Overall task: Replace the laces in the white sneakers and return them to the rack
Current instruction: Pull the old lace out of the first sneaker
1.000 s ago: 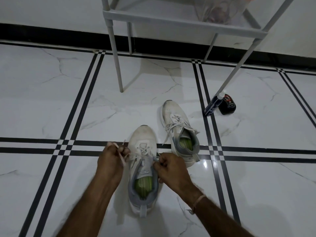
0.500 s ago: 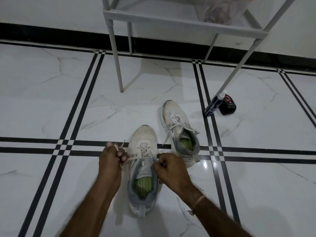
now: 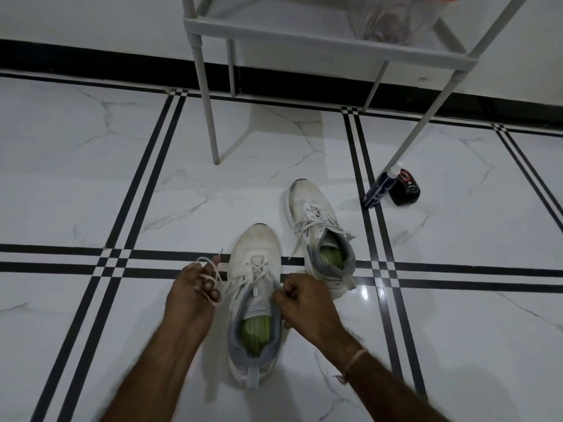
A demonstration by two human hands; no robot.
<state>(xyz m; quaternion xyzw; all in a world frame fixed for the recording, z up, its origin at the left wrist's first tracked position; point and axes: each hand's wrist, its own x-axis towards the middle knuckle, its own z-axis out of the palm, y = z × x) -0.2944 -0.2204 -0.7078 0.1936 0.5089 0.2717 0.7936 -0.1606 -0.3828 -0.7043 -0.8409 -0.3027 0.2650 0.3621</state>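
Observation:
Two white sneakers with grey collars and green insoles stand on the tiled floor. The near sneaker (image 3: pixel 255 254) sits between my hands, toe pointing away. My left hand (image 3: pixel 190 295) is on its left side, with a loop of the white lace (image 3: pixel 213 271) wound round the fingers. On the right side my right hand (image 3: pixel 300 300) is closed on the other lace end at the collar. The second sneaker (image 3: pixel 310 208) stands farther off to the right, its laces loose. Behind stands the grey rack (image 3: pixel 274 35).
A dark tube (image 3: pixel 376 193) with a white cap and a small black tin (image 3: pixel 408 190) lie by the rack's right front leg (image 3: pixel 426 123). A clear container (image 3: pixel 393 19) sits on the rack shelf. A black skirting runs along the wall.
My left hand has opened a little and drawn the lace out to the left, so a loop now shows round its fingers. The right hand has stayed at the collar.

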